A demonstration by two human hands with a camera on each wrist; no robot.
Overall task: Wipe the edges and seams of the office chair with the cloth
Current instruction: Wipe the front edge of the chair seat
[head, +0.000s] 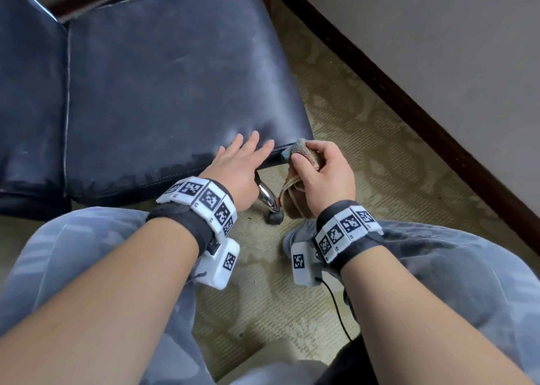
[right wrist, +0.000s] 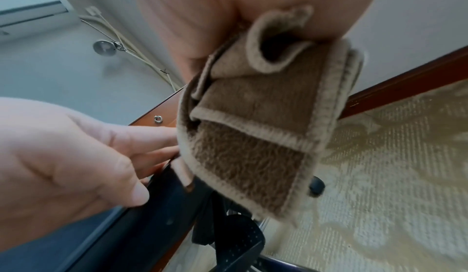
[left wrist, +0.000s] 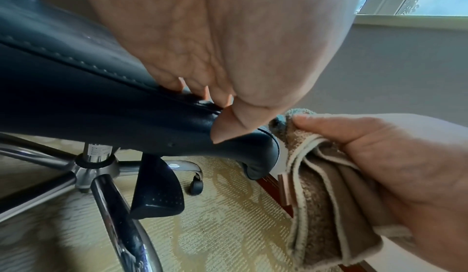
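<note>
The dark blue leather office chair seat (head: pixel 175 77) fills the upper left of the head view. My left hand (head: pixel 242 159) lies flat on the seat's near right corner, fingers straight on top and thumb (left wrist: pixel 225 128) against the side edge. My right hand (head: pixel 324 171) grips a folded brown cloth (head: pixel 301 156) and presses its tip against the seat corner seam, right beside the left fingertips. The cloth (left wrist: pixel 321 192) hangs folded below the right hand, with its beige hem showing (right wrist: pixel 253 134). The stitched seam (left wrist: pixel 76 60) runs along the seat's side.
The chrome star base (left wrist: pixel 96 168) with castors (left wrist: pixel 196 185) and a black lever paddle (left wrist: pixel 157 192) sits under the seat. Patterned beige carpet (head: pixel 365 139) runs to a dark wooden skirting board (head: pixel 409 98) and wall on the right. My knees in grey trousers (head: pixel 438 262) are low in view.
</note>
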